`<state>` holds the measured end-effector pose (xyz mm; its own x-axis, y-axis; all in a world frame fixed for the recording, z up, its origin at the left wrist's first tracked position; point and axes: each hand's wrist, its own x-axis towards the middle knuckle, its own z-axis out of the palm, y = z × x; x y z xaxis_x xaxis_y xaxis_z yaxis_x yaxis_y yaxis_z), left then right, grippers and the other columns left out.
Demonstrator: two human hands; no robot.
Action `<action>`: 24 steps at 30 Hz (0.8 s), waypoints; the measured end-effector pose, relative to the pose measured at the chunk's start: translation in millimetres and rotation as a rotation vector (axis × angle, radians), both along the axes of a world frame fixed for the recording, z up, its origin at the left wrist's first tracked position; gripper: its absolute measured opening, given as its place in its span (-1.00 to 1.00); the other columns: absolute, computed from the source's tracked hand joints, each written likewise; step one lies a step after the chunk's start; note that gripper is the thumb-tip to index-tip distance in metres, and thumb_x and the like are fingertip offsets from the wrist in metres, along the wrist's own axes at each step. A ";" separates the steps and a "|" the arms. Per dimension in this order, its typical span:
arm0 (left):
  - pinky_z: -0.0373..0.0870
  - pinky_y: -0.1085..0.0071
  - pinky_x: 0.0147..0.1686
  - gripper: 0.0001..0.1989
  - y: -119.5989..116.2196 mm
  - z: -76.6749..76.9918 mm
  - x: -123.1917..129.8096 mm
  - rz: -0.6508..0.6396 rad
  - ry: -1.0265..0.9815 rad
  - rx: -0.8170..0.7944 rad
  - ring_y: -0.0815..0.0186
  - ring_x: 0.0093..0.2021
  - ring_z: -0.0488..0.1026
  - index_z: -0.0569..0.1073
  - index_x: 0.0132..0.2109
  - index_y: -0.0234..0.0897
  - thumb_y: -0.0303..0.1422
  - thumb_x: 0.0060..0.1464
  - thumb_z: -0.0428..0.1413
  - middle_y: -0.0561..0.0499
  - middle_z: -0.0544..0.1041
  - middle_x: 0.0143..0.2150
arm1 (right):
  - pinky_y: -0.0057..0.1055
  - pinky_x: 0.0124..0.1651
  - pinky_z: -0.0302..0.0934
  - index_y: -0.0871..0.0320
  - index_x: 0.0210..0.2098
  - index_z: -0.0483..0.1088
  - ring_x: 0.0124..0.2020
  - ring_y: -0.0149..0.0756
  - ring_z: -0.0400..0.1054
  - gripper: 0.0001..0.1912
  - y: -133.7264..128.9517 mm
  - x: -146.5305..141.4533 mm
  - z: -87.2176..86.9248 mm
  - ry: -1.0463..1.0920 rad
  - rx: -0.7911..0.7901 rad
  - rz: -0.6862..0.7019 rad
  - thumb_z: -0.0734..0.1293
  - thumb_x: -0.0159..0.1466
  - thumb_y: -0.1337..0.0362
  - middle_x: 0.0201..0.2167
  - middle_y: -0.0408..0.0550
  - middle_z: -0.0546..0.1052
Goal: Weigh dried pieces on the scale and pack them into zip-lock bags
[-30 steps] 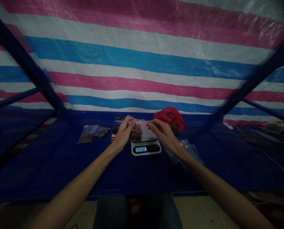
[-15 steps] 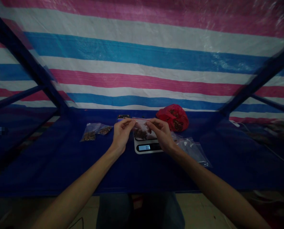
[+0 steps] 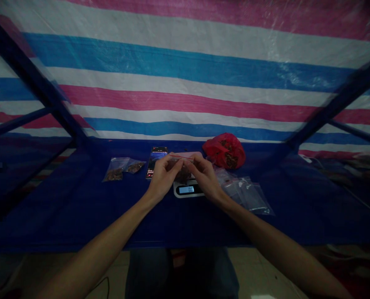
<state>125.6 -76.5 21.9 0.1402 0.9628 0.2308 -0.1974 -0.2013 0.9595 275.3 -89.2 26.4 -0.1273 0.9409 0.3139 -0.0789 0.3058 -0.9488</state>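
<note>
Between my hands is a clear zip bag (image 3: 182, 176) with dark brown dried pieces in its lower part and a red line along its top. My left hand (image 3: 163, 174) pinches the bag's left side near the top, and my right hand (image 3: 205, 174) grips its right side, thumbs close together. The bag hangs over a white kitchen scale (image 3: 176, 194) whose lit display reads 0.0. My fingers and the bag hide much of the scale's platform.
Two filled zip bags (image 3: 114, 172) lie to the left, beside a phone (image 3: 154, 158) with its screen lit. A red plastic bag (image 3: 239, 150) of brown pieces sits behind right. Flat clear zip bags (image 3: 255, 199) lie right of the scale. Blue frame bars (image 3: 312, 110) slant up either side.
My hands have drawn closer together along the bag's top, thumbs now nearly meeting. More of the phone shows. The view has shifted slightly. The display still reads 0.0.
</note>
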 end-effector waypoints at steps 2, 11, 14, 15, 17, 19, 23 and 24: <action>0.40 0.43 -0.30 -0.77 -2.3 1.7 0.7 -0.015 -0.017 0.017 0.33 -0.33 0.47 0.59 -0.24 -0.22 -0.16 0.11 0.32 0.04 0.56 -0.31 | -0.45 -0.37 0.20 0.12 -0.39 0.34 -0.43 -0.38 0.25 -0.62 -1.0 0.2 1.5 -0.020 0.027 0.003 0.39 0.33 -0.04 -0.46 -0.18 0.37; 0.41 0.40 -0.26 -0.75 -3.3 4.8 -1.1 0.001 -0.151 -0.114 0.29 -0.32 0.51 0.66 -0.28 -0.27 -0.18 -0.01 0.40 -0.02 0.64 -0.30 | -0.43 -0.33 0.19 0.13 -0.40 0.37 -0.42 -0.37 0.25 -0.62 0.4 6.2 5.0 -0.032 0.055 0.005 0.40 0.32 -0.04 -0.47 -0.17 0.37; 0.38 0.41 -0.30 -0.77 -0.5 4.7 -3.2 0.007 -0.206 -0.135 0.32 -0.37 0.48 0.67 -0.31 -0.28 -0.19 0.01 0.38 -0.02 0.63 -0.33 | -0.43 -0.33 0.16 0.14 -0.42 0.38 -0.42 -0.37 0.24 -0.64 0.5 6.6 7.3 -0.035 0.070 -0.013 0.41 0.32 0.01 -0.47 -0.17 0.37; 0.38 0.41 -0.30 -0.78 1.1 4.8 -4.2 0.011 -0.215 -0.134 0.31 -0.37 0.48 0.67 -0.33 -0.28 -0.20 0.00 0.38 -0.01 0.63 -0.34 | -0.43 -0.32 0.17 0.14 -0.42 0.40 -0.41 -0.37 0.26 -0.66 0.4 6.2 8.4 -0.031 0.071 -0.015 0.41 0.32 0.02 -0.47 -0.16 0.39; 0.37 0.40 -0.28 -0.80 4.6 5.1 -6.4 0.031 -0.207 -0.108 0.29 -0.34 0.48 0.67 -0.34 -0.27 -0.22 -0.01 0.38 -0.01 0.63 -0.33 | -0.42 -0.30 0.21 0.13 -0.39 0.44 -0.39 -0.34 0.29 -0.68 -0.1 4.5 10.7 -0.032 0.069 -0.015 0.40 0.32 0.02 -0.45 -0.15 0.43; 0.37 0.39 -0.26 -0.78 7.0 5.5 -8.7 0.054 -0.152 -0.054 0.26 -0.31 0.48 0.67 -0.32 -0.26 -0.19 0.00 0.36 0.00 0.62 -0.33 | -0.41 -0.26 0.24 0.12 -0.36 0.45 -0.35 -0.32 0.32 -0.68 -0.9 2.6 12.4 -0.047 0.080 -0.024 0.38 0.33 0.00 -0.41 -0.14 0.46; 0.26 0.42 -0.35 -0.68 3.5 6.3 -10.6 0.060 0.068 0.089 0.30 -0.37 0.39 0.60 -0.39 -0.27 -0.10 0.10 0.29 0.04 0.52 -0.41 | -0.43 -0.29 0.22 0.12 -0.41 0.38 -0.38 -0.34 0.29 -0.62 -1.7 0.1 12.4 -0.141 0.158 -0.043 0.33 0.37 -0.04 -0.44 -0.15 0.42; 0.23 0.42 -0.37 -0.66 1.0 6.1 -10.3 0.063 0.096 0.105 0.31 -0.40 0.35 0.57 -0.42 -0.28 -0.09 0.12 0.28 0.05 0.49 -0.44 | -0.44 -0.32 0.20 0.12 -0.42 0.36 -0.42 -0.35 0.26 -0.60 -1.3 -0.1 12.3 -0.166 0.170 -0.037 0.32 0.37 -0.05 -0.48 -0.17 0.39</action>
